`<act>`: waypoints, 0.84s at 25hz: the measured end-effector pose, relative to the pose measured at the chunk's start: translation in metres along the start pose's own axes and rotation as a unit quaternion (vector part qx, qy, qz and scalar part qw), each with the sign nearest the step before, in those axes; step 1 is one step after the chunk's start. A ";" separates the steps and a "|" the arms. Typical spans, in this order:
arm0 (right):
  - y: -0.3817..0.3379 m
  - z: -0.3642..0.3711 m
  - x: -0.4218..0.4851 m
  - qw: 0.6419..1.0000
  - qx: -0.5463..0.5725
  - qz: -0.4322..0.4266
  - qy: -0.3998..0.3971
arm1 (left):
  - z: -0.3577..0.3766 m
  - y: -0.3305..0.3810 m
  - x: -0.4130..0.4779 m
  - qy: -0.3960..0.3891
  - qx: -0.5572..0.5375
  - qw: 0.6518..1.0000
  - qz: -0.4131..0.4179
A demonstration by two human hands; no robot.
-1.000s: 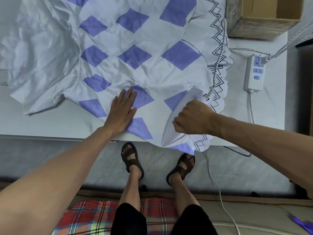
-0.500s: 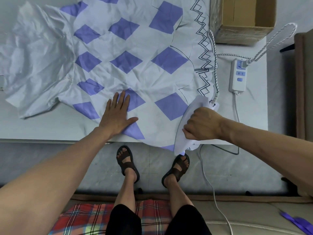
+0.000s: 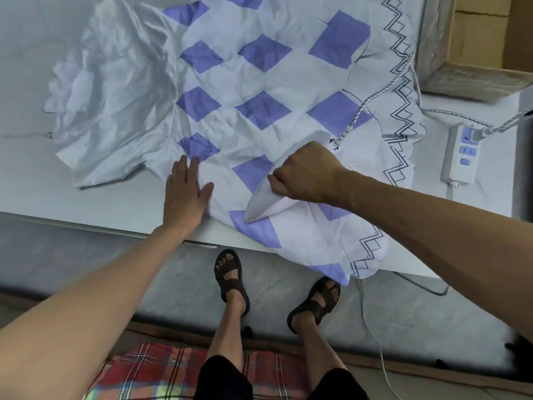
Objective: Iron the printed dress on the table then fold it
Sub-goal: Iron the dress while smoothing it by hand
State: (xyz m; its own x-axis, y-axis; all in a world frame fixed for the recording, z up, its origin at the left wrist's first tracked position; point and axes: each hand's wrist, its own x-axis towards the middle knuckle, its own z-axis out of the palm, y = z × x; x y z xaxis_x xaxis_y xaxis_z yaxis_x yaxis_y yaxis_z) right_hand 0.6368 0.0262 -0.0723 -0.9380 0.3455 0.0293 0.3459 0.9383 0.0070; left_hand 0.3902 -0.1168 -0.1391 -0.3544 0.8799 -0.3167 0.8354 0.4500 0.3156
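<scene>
Table point(image 3: 72, 197), white, under crumpled dress point(image 3: 259, 82); grey floor point(image 3: 72, 249) below.

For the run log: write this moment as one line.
phase: ironing | right hand grips iron on printed dress near table edge | left hand flat, holding dress down | fold: not started

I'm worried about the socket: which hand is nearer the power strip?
Right. The right hand, holding the iron, is over the dress, left of the power strip; the left hand lies flat on the dress, farther left.
</scene>
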 end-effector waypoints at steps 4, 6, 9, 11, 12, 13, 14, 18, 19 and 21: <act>-0.012 0.009 0.014 0.999 0.023 -0.033 -0.023 | -0.003 -0.012 0.004 -0.008 -0.057 0.998 0.012; -0.010 0.010 0.014 0.995 0.039 -0.049 -0.077 | -0.007 -0.016 0.004 -0.005 -0.071 0.997 0.007; 0.005 0.006 0.013 0.976 0.064 -0.113 -0.177 | -0.014 -0.018 0.007 -0.005 -0.086 0.996 0.004; 0.012 -0.004 0.013 0.975 0.072 -0.108 -0.180 | -0.019 -0.016 0.008 0.002 -0.136 0.991 -0.018; 0.014 -0.008 0.013 0.981 0.074 -0.077 -0.162 | -0.021 -0.014 0.008 0.016 -0.177 0.983 -0.038; 0.015 -0.011 0.015 0.986 0.072 -0.029 -0.150 | -0.025 -0.012 0.007 0.038 -0.221 0.972 -0.068; 0.017 -0.014 0.019 0.985 0.080 0.031 -0.148 | -0.029 -0.010 0.008 0.065 -0.255 0.959 -0.104; 0.016 -0.029 0.041 0.977 0.102 0.112 -0.151 | -0.041 -0.002 0.007 0.134 -0.210 0.950 -0.188; 0.014 -0.028 0.047 0.985 0.090 0.066 -0.135 | -0.040 0.001 0.003 0.142 -0.201 0.950 -0.191; 0.009 -0.019 0.054 0.991 0.066 -0.058 -0.098 | -0.035 0.007 -0.006 0.171 -0.213 0.938 -0.212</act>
State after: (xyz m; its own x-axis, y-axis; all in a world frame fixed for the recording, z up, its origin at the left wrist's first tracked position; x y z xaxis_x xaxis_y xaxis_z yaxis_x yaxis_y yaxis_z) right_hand 0.5897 0.0533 -0.0515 -0.9625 0.2192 -0.1596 0.2410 0.9613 -0.1332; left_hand 0.3840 -0.1136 -0.1039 -0.7923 0.5722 -0.2120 0.3703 0.7270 0.5782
